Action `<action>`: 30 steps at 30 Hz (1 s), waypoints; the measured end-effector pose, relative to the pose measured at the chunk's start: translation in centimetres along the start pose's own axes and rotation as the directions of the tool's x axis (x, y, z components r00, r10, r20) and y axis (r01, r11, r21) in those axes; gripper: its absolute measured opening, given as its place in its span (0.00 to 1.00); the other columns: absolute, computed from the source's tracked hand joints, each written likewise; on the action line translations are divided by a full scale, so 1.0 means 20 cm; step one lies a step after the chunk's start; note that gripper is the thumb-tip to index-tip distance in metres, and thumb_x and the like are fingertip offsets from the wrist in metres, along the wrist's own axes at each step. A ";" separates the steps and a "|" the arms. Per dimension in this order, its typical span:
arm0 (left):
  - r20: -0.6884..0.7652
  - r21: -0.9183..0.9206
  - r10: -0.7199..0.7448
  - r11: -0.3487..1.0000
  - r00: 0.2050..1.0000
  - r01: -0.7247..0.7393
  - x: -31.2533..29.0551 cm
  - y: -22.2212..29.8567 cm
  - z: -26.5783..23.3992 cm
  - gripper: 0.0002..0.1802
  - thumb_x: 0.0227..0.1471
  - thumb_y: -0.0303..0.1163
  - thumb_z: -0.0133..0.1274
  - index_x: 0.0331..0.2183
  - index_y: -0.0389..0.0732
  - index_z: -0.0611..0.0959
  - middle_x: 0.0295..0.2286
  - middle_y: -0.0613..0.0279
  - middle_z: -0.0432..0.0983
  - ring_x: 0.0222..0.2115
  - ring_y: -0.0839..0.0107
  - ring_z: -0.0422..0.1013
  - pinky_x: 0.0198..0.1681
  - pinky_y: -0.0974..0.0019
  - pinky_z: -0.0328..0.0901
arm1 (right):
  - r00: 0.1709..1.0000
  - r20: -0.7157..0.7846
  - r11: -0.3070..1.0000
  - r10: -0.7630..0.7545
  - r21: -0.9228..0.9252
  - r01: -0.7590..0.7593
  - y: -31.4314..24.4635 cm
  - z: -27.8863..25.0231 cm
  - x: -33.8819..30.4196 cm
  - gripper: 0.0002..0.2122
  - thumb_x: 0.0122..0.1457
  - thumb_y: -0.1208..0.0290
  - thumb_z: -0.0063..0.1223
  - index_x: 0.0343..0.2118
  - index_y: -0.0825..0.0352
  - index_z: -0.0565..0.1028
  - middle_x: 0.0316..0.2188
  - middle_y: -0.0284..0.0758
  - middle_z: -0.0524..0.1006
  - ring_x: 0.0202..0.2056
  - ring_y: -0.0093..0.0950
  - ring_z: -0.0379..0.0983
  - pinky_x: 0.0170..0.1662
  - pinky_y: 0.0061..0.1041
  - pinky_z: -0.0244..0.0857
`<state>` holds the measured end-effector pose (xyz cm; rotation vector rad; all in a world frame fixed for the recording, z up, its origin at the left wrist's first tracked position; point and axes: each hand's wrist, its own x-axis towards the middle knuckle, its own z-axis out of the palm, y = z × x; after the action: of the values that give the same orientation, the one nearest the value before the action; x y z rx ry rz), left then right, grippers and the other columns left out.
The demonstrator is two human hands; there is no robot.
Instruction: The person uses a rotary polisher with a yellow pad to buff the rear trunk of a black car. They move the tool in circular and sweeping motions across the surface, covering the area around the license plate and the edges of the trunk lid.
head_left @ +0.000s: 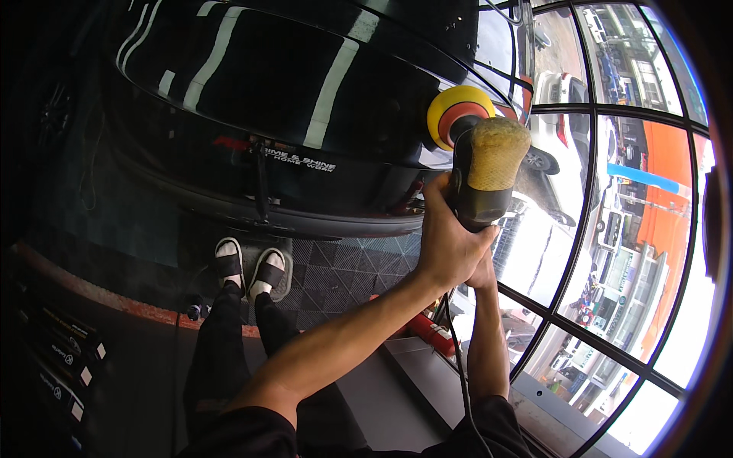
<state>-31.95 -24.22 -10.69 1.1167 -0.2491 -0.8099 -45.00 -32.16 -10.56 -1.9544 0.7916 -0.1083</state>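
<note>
Left hand [447,240]: I clench it around the black body of the polisher [477,179], just under its woolly cap.
Right hand [482,273]: tucked behind and below my left one, gripping the lower end of the same tool; mostly hidden, but it looks closed on it.
Pad [456,114]: yellow and orange, above my hands, pressed against the black car [290,84].
Risk, edge: the pad sits near the curved corner of the panel; if I tilt it, I judge it could bite the edge and mark the paint.
Risk, cord: the cord [458,366] hangs down from my hands between my forearms; it could drag across the bodywork or snag my arm.
Risk, footing: my feet [248,267] stand below and to the left of my hands, close under the bumper, so I lean to reach.
Around: glass wall [611,229] just right of my hands, a red thing [431,334] on the sill below them, grid floor tiles [343,267] under the car.
</note>
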 end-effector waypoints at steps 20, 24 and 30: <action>-0.033 -0.012 -0.002 1.000 0.999 0.002 -0.01 0.05 -0.03 0.49 0.43 0.21 0.71 0.57 0.29 0.54 0.48 0.42 0.70 0.48 0.59 0.76 0.53 0.58 0.72 | 0.996 0.085 0.999 0.027 0.041 -0.030 -0.01 -0.01 0.02 0.29 0.47 0.77 0.68 0.56 0.75 0.74 0.55 0.41 0.78 0.55 0.34 0.74 0.60 0.35 0.66; -0.082 -0.036 0.024 0.999 0.996 -0.027 -0.01 0.03 -0.01 0.49 0.43 0.22 0.71 0.57 0.29 0.55 0.47 0.42 0.70 0.47 0.58 0.76 0.52 0.57 0.72 | 0.993 0.115 0.998 0.023 0.058 -0.030 -0.03 -0.03 0.03 0.32 0.47 0.76 0.69 0.58 0.75 0.72 0.56 0.43 0.77 0.57 0.34 0.73 0.62 0.36 0.65; -0.083 0.019 0.038 0.999 0.996 -0.037 0.01 0.04 0.03 0.48 0.43 0.22 0.72 0.56 0.29 0.56 0.47 0.41 0.70 0.47 0.58 0.76 0.53 0.57 0.72 | 0.994 0.108 0.997 0.005 0.075 -0.013 0.04 -0.07 0.01 0.37 0.46 0.73 0.72 0.61 0.74 0.69 0.59 0.44 0.73 0.60 0.36 0.69 0.65 0.38 0.61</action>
<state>-31.73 -24.63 -9.81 1.1562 -0.2070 -0.7271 -45.73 -33.50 -10.52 -1.8688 0.7160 -0.0267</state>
